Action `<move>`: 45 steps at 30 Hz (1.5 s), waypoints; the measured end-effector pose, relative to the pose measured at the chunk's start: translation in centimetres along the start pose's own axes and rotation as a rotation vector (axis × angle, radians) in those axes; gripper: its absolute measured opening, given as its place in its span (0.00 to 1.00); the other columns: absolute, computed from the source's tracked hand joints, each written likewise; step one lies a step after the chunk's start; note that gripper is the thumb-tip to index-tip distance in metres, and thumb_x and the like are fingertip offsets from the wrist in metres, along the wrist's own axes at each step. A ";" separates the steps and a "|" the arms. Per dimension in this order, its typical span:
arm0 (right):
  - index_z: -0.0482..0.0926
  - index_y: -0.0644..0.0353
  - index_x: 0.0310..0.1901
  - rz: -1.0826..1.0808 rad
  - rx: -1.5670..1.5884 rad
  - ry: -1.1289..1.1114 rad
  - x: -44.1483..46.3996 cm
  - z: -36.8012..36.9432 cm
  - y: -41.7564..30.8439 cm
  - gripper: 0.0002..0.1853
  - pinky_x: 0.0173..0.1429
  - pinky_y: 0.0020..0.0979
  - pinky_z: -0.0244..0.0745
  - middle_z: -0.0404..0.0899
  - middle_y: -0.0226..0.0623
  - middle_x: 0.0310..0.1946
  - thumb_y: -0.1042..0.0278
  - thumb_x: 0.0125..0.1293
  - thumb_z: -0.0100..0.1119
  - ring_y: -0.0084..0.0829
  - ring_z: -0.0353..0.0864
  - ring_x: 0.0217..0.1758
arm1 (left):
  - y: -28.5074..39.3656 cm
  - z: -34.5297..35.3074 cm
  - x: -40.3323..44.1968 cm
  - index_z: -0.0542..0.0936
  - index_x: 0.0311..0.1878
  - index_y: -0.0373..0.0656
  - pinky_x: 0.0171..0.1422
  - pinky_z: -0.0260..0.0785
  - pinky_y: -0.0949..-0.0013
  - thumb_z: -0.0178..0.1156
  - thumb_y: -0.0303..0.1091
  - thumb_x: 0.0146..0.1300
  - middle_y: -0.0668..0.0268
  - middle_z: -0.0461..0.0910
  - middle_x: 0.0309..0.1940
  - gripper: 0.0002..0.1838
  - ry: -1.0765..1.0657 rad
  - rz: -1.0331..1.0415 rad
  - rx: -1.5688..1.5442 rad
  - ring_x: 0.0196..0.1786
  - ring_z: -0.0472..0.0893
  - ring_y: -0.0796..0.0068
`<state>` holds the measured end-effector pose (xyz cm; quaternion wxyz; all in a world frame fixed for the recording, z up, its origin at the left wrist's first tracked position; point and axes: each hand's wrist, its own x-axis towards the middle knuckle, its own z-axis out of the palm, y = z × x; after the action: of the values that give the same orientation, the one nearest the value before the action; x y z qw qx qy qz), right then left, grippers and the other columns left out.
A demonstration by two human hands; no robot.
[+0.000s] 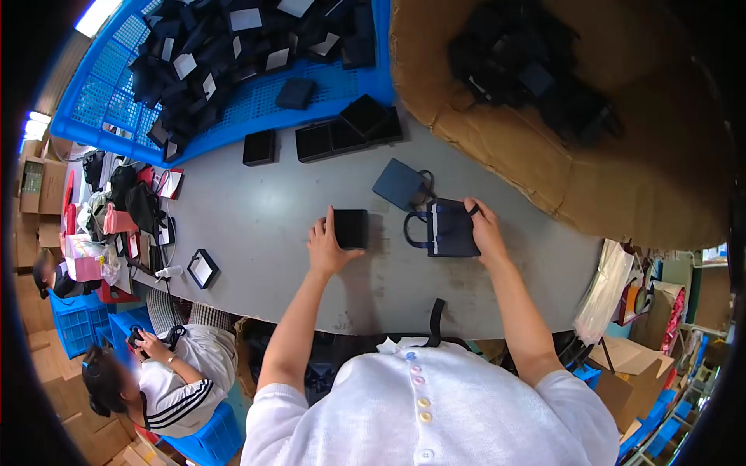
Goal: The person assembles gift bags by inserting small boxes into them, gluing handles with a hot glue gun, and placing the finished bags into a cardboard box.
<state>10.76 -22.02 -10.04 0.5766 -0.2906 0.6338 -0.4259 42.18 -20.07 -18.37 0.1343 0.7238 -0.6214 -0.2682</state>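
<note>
My left hand is at the left side of a small square black box, gripping it. The index finger runs along the box's left edge and the thumb along its near edge. In my right hand is a small dark navy gift bag, held by its right end, with the thumb and fingers around it. The bag lies sideways, its ribbon handle looping out to the left and a pale strip showing at its opening. Just beyond it, a second navy gift bag with a handle lies on the grey table.
Several black boxes line the table's back. Behind them stands a blue crate heaped with dark boxes. A cardboard carton at right holds dark bags. A white-edged box lies left. Another person sits at lower left.
</note>
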 end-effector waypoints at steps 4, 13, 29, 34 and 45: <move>0.78 0.60 0.42 -0.005 -0.024 0.008 -0.3 -0.1 0.0 0.19 0.42 0.22 0.67 0.75 0.28 0.33 0.49 0.67 0.55 0.20 0.71 0.38 | -1.5 0.1 -0.7 0.45 0.74 0.47 0.67 0.55 0.46 0.78 0.54 0.28 0.44 0.51 0.68 0.70 -0.041 0.015 0.152 0.67 0.56 0.43; 0.78 0.61 0.44 -0.008 -0.023 0.058 -0.5 -1.4 1.8 0.21 0.45 0.24 0.67 0.75 0.30 0.33 0.48 0.67 0.55 0.23 0.71 0.39 | 2.6 4.0 -2.6 0.54 0.71 0.46 0.69 0.53 0.47 0.75 0.41 0.34 0.53 0.53 0.67 0.58 -0.056 0.205 0.134 0.67 0.56 0.44; 0.80 0.63 0.41 0.000 -0.113 -0.098 -0.7 0.6 1.9 0.16 0.36 0.24 0.67 0.75 0.28 0.28 0.56 0.66 0.57 0.20 0.71 0.30 | 10.7 -6.6 -5.6 0.63 0.66 0.45 0.63 0.64 0.54 0.73 0.28 0.32 0.51 0.58 0.57 0.50 -0.135 0.300 -0.472 0.60 0.61 0.48; 0.80 0.63 0.40 0.033 -0.079 -0.154 -0.7 1.7 1.4 0.14 0.36 0.23 0.67 0.74 0.28 0.27 0.59 0.66 0.58 0.19 0.70 0.32 | 10.5 -5.6 -5.8 0.63 0.66 0.42 0.61 0.65 0.54 0.72 0.28 0.33 0.49 0.59 0.55 0.49 -0.110 0.383 -0.230 0.57 0.62 0.47; 0.80 0.63 0.40 -0.131 -0.261 -0.262 -0.5 3.3 7.5 0.09 0.39 0.26 0.68 0.79 0.31 0.31 0.69 0.61 0.55 0.21 0.73 0.34 | 9.4 -6.7 -8.7 0.65 0.62 0.37 0.62 0.62 0.52 0.69 0.27 0.35 0.47 0.60 0.54 0.44 -0.256 0.304 -0.080 0.56 0.62 0.44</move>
<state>14.97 -18.75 -16.29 0.5826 -0.4564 0.5830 -0.3352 37.34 -14.31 -5.98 0.1218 0.5759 -0.7243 -0.3590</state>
